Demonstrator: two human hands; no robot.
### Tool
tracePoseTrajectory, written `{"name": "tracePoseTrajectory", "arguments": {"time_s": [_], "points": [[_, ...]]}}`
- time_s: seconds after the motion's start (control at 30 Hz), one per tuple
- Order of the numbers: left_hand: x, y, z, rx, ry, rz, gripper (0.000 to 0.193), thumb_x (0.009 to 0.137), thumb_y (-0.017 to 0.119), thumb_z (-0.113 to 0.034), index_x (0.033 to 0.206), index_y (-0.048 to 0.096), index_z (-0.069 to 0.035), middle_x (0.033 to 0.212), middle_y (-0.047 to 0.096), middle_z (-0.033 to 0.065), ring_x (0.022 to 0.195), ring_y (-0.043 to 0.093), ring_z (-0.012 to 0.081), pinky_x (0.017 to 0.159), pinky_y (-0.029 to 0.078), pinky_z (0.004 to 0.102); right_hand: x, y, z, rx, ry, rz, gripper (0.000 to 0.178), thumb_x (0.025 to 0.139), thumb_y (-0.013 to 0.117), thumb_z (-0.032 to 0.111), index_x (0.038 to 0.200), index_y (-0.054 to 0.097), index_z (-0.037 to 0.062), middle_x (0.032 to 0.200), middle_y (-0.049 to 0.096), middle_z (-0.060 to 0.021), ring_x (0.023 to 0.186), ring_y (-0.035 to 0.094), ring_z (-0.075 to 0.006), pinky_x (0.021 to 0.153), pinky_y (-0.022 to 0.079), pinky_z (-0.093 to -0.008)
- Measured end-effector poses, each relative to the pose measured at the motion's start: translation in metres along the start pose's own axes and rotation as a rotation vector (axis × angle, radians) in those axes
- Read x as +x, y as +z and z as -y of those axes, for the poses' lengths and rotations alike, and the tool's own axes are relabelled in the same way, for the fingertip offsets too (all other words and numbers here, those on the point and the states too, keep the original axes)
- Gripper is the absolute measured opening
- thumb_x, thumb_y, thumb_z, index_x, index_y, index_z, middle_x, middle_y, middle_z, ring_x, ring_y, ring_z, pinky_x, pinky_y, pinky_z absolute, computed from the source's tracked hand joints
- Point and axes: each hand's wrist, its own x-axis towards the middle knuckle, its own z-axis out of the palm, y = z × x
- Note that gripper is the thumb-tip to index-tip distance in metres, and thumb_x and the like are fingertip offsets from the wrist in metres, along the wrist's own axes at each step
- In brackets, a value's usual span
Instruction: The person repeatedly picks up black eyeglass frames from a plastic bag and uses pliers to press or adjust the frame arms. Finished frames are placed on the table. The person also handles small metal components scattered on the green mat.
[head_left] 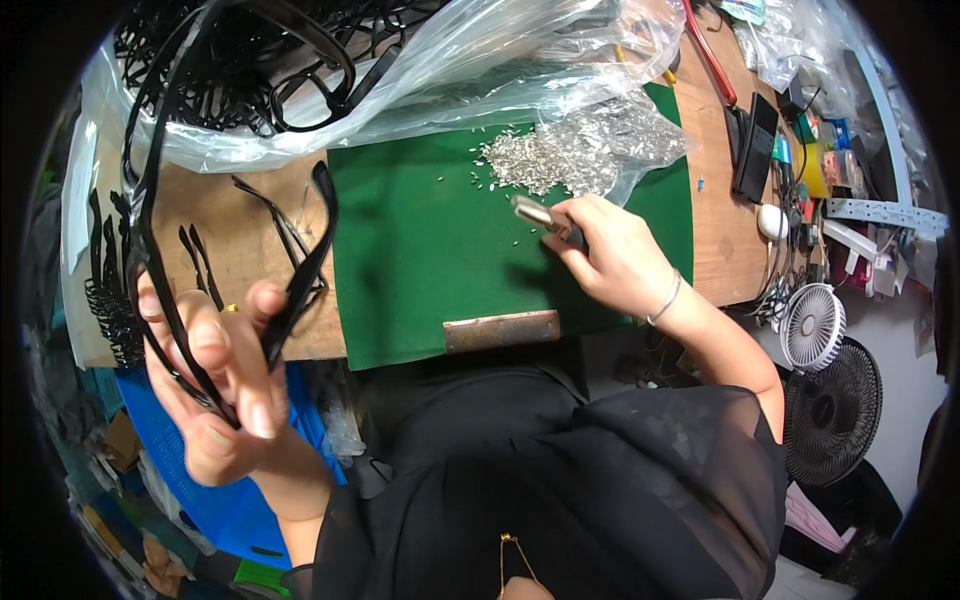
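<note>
Raised close on the left, my left hand (225, 365) is closed around a black eyeglasses frame (328, 215), whose long curved arms stretch upward past the fingers. Over the green mat (420, 260), my right hand (622, 255) grips a small hand tool with a blunt silver head (532, 211) and a dark handle; the fingers hide its full shape. Just beyond the tool head lies a heap of tiny silver metal pieces (525, 162). More of these pieces sit in a clear plastic bag (640, 145) beside the heap.
A large clear bag (390, 120) of black eyeglasses frames fills the far left. More black frames (105, 290) are stacked at the left edge. A worn metal strip (500, 331) lies on the mat's near edge. Right are a phone (756, 150), cables and fans (812, 327).
</note>
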Motion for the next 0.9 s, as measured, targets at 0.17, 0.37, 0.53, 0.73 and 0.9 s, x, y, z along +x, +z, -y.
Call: {"name": "tracePoseTrajectory", "arguments": {"time_s": [0.17,0.37,0.53,0.73,0.9], "points": [[0.013,0.017,-0.003,-0.468,-0.027,0.070,0.063,0.068,0.069,0.000,0.112,0.023,-0.001,0.098,0.060,0.0035,0.055,0.062,0.0233,0.061,0.049,0.0400,0.007,0.035,-0.014,-0.013,-0.042,0.013,0.014,0.070,0.057,0.010,0.080,0.051,0.0024,0.074,0.054,-0.0148,0.071,0.055,-0.0323,0.065,0.045,-0.0411],[-0.041,0.063,0.035,0.346,-0.270,-0.252,0.067,0.067,0.062,0.013,0.113,0.020,-0.009,0.098,0.057,0.0198,0.051,0.049,0.0119,0.055,0.046,0.0234,0.006,0.039,-0.015,0.005,-0.037,0.013,0.017,0.068,0.058,0.009,0.082,0.050,0.0024,0.073,0.052,-0.0130,0.072,0.054,-0.0312,0.065,0.043,-0.0411],[-0.054,0.060,0.069,0.348,-0.409,-0.134,0.063,0.069,0.059,0.015,0.113,0.019,-0.006,0.111,0.050,0.0266,0.064,0.052,0.0072,0.061,0.043,0.0168,0.011,0.037,-0.010,-0.084,-0.068,0.064,0.016,0.069,0.058,0.009,0.081,0.050,0.0013,0.074,0.053,-0.0138,0.072,0.054,-0.0310,0.066,0.044,-0.0406],[-0.055,0.058,0.086,0.500,-0.284,-0.113,0.087,0.067,0.060,0.013,0.130,0.003,-0.005,0.111,0.047,0.0246,0.068,0.053,0.0089,0.062,0.043,0.0184,0.015,0.042,-0.006,-0.107,-0.040,0.013,0.016,0.069,0.059,0.010,0.080,0.051,0.0024,0.074,0.053,-0.0121,0.071,0.055,-0.0291,0.064,0.045,-0.0391],[-0.051,0.059,0.089,0.449,-0.339,-0.024,0.098,0.066,0.061,0.012,0.137,-0.003,-0.010,0.115,0.046,0.0204,0.073,0.054,0.0099,0.072,0.046,0.0227,0.011,0.051,-0.005,-0.240,-0.152,-0.109,0.015,0.066,0.059,0.008,0.077,0.049,0.0053,0.072,0.050,-0.0075,0.067,0.053,-0.0246,0.057,0.041,-0.0356]]}}
